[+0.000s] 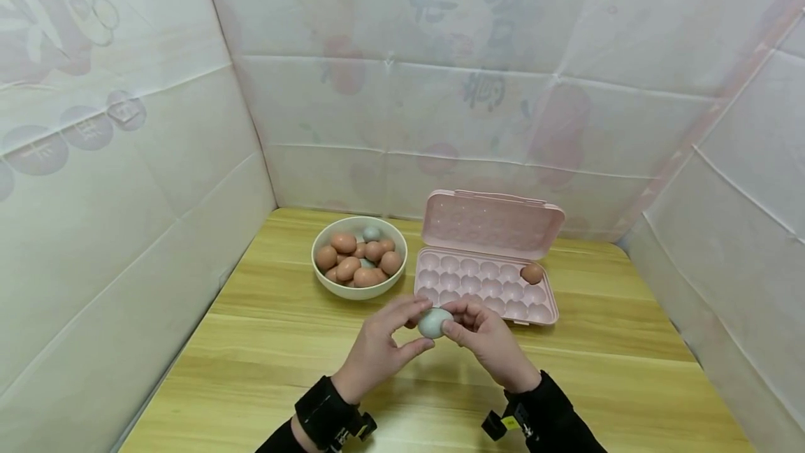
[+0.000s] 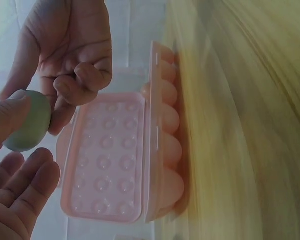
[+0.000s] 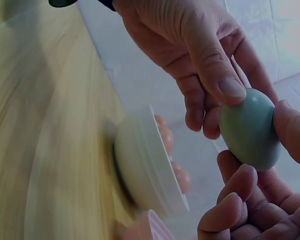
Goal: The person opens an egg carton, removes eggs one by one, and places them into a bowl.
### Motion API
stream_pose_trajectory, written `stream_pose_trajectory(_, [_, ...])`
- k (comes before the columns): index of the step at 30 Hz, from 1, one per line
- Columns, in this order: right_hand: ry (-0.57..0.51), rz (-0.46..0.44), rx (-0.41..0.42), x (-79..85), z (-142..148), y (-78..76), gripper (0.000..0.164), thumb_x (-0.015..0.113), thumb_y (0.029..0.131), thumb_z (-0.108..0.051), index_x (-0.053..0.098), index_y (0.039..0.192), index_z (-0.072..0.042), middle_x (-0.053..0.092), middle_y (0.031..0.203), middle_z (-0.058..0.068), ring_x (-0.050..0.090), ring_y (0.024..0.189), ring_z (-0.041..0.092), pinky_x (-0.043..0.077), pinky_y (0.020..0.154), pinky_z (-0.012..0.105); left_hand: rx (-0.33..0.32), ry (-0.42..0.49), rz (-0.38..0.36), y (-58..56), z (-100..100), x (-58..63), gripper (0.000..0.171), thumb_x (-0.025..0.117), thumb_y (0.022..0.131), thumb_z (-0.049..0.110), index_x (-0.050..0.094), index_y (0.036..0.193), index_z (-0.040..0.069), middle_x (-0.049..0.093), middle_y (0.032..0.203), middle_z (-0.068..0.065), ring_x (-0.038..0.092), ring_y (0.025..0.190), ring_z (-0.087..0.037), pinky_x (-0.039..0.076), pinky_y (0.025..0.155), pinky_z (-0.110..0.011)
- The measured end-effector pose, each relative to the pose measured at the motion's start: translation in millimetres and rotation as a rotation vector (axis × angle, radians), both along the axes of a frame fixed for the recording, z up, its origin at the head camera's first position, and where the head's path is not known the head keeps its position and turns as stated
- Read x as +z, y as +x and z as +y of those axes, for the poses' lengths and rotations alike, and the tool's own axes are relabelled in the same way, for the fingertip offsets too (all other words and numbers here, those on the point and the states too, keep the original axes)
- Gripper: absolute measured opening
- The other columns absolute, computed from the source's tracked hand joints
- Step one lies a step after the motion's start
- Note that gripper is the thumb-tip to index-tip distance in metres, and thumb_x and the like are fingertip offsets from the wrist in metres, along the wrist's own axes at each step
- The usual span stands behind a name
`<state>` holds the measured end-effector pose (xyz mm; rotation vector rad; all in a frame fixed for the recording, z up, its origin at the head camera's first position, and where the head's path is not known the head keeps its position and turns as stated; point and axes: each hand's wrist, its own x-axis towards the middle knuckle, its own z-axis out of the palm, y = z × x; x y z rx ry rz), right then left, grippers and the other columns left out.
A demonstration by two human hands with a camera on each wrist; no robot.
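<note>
A pale blue-green egg [image 1: 431, 324] is held between both hands over the table, in front of the egg box. My right hand [image 1: 487, 341] pinches its right side, the thumb [image 3: 293, 131] pressed to the shell. From the left, my left hand [image 1: 377, 348] has its thumb [image 3: 231, 89] and fingers around the other end. Just beyond the hands lies the pink egg box [image 1: 546, 310], its lid standing up. One brown egg [image 1: 531, 273] sits in its back right hollow. A cream bowl [image 1: 352, 293] of brown eggs [image 1: 348, 268] and a few pale ones stands behind the left hand.
The wooden table [image 1: 251, 369] ends against white printed sheets [image 1: 390, 103] at the back and on both sides. The raised box lid [image 1: 490, 224] leans back near the rear sheet. Both wrists wear black straps [image 1: 325, 411] with small cameras.
</note>
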<state>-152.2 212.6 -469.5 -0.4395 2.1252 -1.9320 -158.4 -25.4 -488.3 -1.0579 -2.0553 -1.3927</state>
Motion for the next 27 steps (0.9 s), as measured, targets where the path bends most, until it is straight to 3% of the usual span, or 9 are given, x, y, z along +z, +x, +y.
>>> stream_pose_trajectory(6, [-0.019, -0.042, 0.008, -0.2, -5, 2.2, 0.028, 0.067, 0.107, -0.016, 0.064, 0.132, -0.005, 0.076, 0.11, -0.008, 0.065, 0.095, 0.004, 0.051, 0.081, 0.02, 0.029, -0.016, 0.047, 3.4, 3, -1.6, 0.058, 0.095, 0.078, 0.007, 0.072, 0.131, 0.005, 0.074, 0.131, -0.014, 0.075, 0.11, -0.025, 0.062, 0.091, -0.023])
stream_pose_trajectory(9, [-0.036, -0.04, 0.015, -1.2, -8, 3.4, 0.029, 0.066, 0.107, -0.016, 0.063, 0.133, -0.003, 0.075, 0.111, -0.008, 0.065, 0.096, 0.004, 0.051, 0.081, 0.02, 0.055, -0.027, 0.066, 5.0, 4, -2.0, 0.058, 0.096, 0.078, 0.009, 0.073, 0.131, 0.007, 0.075, 0.129, -0.013, 0.075, 0.116, -0.027, 0.06, 0.098, -0.023])
stream_pose_trajectory(16, [-0.059, -0.025, 0.017, -1.6, -11, 6.4, 0.04, 0.066, 0.107, -0.014, 0.057, 0.138, 0.009, 0.075, 0.111, -0.008, 0.065, 0.096, 0.004, 0.05, 0.08, 0.018, 0.072, -0.05, 0.034, 8.2, 3, -0.1, 0.057, 0.094, 0.08, 0.011, 0.072, 0.132, 0.008, 0.076, 0.129, -0.01, 0.074, 0.118, -0.024, 0.059, 0.099, -0.021])
stream_pose_trajectory(27, [-0.051, -0.047, 0.007, -5.4, -11, 5.7, 0.038, 0.066, 0.107, -0.014, 0.058, 0.138, 0.007, 0.076, 0.112, -0.009, 0.066, 0.095, 0.003, 0.05, 0.08, 0.018, 0.082, -0.052, 0.002, 11.0, 0, -0.9, 0.051, 0.093, 0.082, 0.009, 0.072, 0.129, 0.009, 0.072, 0.131, -0.009, 0.074, 0.115, -0.022, 0.06, 0.092, -0.017])
